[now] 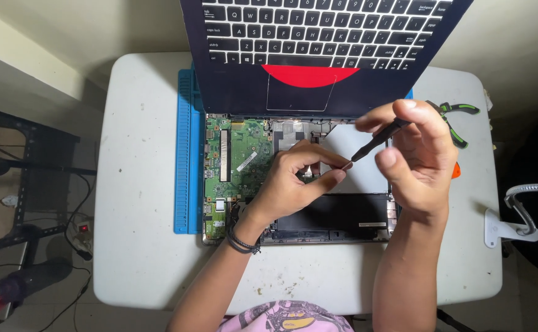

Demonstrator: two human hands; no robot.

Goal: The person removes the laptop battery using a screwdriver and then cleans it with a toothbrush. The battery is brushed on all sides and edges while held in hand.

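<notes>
Both hands: right (pixel 418 161) gripping screwdriver (pixel 376 141), left (pixel 293 182) steadying its tip

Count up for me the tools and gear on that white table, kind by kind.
Opened laptop: 1
Blue work mat: 1
Green-handled pliers: 1
Thin dark tool in the right hand, tip by the left hand: 1
White gooseneck clamp stand: 1
Total: 5
</notes>
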